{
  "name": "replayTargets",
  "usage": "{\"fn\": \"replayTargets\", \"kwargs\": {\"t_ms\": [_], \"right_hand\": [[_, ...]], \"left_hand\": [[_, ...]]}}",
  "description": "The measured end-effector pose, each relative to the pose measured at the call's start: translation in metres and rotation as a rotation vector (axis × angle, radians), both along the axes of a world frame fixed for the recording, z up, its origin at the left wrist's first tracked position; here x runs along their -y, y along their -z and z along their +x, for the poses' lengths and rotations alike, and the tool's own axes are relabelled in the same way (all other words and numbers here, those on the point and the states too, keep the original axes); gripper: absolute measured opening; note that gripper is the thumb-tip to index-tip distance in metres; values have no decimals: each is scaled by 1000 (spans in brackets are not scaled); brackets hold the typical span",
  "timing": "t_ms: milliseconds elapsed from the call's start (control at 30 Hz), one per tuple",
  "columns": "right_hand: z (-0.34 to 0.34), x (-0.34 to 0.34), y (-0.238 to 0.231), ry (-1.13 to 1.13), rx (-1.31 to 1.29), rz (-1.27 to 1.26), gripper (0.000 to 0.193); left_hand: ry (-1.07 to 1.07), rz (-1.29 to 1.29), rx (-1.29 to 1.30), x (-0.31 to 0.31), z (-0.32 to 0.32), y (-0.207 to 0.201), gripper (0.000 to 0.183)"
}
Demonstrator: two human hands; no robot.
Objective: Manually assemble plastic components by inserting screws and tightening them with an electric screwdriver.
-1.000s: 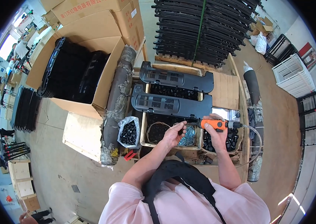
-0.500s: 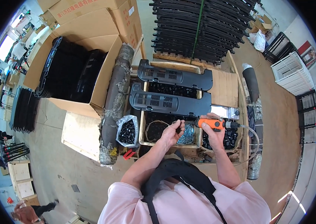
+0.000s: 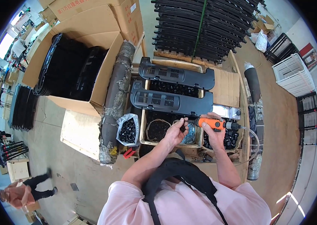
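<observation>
My right hand (image 3: 214, 138) is wrapped round an orange air screwdriver (image 3: 211, 123), whose dark tip points left. A pale hose (image 3: 257, 139) curves away from its right end. At that tip my left hand (image 3: 174, 135) is closed in a pinch; whatever sits between the fingertips is too small to name. Beyond both hands lie two dark grey slotted plastic panels (image 3: 173, 101), one behind the other, across the wooden bins. Below my hands are compartments with small dark parts (image 3: 157, 129), silvery screws or bolts (image 3: 191, 135) and round black pieces (image 3: 230, 141).
A clear bag of black parts (image 3: 128, 129) and red-handled pliers (image 3: 129, 153) are at the left. Padded rollers (image 3: 116, 90) flank the bench. An open carton (image 3: 102, 90) holds black mouldings. Black frames (image 3: 199, 28) are stacked behind. A person (image 3: 25, 193) walks at lower left.
My left hand has shifted slightly right, closer to the screwdriver's tip. The right hand stays nearly still. The walking person has come further into view at lower left.
</observation>
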State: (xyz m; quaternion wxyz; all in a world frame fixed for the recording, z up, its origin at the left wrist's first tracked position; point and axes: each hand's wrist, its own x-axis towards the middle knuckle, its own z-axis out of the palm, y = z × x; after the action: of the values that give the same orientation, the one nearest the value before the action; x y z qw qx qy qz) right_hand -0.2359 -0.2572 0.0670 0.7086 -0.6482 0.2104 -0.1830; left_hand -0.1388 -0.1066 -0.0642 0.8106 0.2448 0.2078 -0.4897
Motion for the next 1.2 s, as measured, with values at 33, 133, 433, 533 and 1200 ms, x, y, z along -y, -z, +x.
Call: {"fn": "replayTargets", "kwargs": {"t_ms": [33,133,433,533,1200], "right_hand": [[0,0,0,-6,4,0,50],[-2,3,5,-24,30,-49,49],[15,13,6,70,34,-156,49],[24,22,12,50,20,-212,48],[65,16,-3,-176,-178,-446,41]], "left_hand": [[0,-1,-2,0,-1,-1,25],[-2,-30,-15,1,-4,-5,27],[119,145,94,5,-3,10,37],[83,271,145,0,13,22,37],[-38,541,355,15,43,29,39]]}}
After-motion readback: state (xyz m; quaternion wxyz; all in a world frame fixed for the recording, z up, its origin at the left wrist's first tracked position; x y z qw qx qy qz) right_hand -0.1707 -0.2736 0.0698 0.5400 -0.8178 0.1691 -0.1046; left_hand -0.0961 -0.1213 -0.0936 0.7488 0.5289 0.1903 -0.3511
